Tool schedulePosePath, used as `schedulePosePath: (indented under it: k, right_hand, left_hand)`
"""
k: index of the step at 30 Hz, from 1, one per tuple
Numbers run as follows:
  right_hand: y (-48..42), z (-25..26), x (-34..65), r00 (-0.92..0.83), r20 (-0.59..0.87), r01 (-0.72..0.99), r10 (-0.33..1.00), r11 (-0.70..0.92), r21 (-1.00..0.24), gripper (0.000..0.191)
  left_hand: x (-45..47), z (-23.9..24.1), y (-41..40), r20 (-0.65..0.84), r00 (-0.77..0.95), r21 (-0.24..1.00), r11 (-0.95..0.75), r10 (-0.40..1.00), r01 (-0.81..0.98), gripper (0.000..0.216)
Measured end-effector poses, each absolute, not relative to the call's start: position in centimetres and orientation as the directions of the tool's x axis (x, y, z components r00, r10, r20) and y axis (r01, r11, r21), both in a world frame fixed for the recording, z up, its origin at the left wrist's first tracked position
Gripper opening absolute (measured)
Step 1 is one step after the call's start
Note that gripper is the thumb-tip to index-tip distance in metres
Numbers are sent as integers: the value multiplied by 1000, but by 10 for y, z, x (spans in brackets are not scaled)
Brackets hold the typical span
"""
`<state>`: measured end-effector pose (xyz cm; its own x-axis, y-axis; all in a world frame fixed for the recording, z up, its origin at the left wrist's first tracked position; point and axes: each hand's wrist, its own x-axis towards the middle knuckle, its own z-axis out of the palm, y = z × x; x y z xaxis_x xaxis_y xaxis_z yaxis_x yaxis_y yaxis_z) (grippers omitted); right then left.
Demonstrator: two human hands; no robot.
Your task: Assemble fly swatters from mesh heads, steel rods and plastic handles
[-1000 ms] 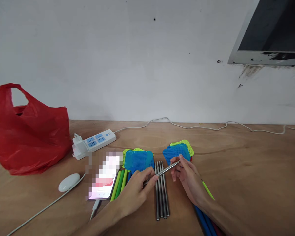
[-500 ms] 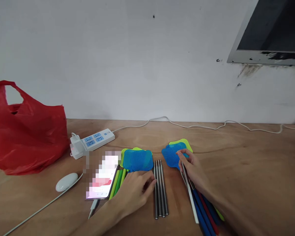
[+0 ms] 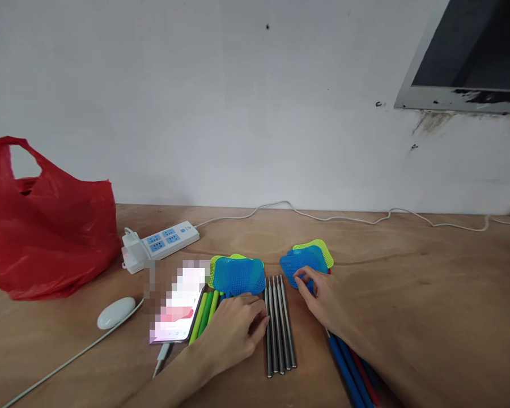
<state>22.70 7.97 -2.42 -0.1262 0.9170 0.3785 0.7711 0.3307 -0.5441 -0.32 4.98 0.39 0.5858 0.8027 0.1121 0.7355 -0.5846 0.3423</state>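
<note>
My left hand (image 3: 240,323) rests palm down at the left edge of a row of several metal rods (image 3: 280,334). Its thumb and index finger are curled but apart, and its other fingers are hidden. Beyond it lie blue and yellow-green mesh fly swatter heads (image 3: 239,276); green handles (image 3: 204,311) show to its left. My right hand (image 3: 318,292) is over a second pile of fly swatters (image 3: 308,259), thumb and index finger apart, nothing seen between them. Blue and red handles (image 3: 348,368) run out from under that wrist.
A lit phone (image 3: 181,309) with a cable lies left of the green handles. Farther left are a white oval device (image 3: 116,313), a power strip (image 3: 170,243) and a red plastic bag (image 3: 51,232). A white cord (image 3: 323,219) runs along the wall.
My right hand has let go of a metal rod and shifted slightly left. That rod now lies at the right end of the row. My left hand has barely moved.
</note>
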Motion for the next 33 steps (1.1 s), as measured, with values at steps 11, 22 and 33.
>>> schedulePosePath:
  k: [11, 22, 33]
  right_hand:
    - [74, -19, 224, -333, 277, 810, 901, 424, -405, 18]
    - [80, -16, 243, -44, 349, 997, 936, 61, -39, 29]
    - [73, -7, 238, -40, 250, 997, 967, 53, -47, 24]
  left_hand:
    - [-4, 3, 51, 89, 575, 339, -567, 814, 750, 17]
    - [-6, 5, 51, 78, 559, 341, -549, 826, 763, 20]
    - [-5, 1, 51, 81, 564, 347, -554, 822, 757, 19]
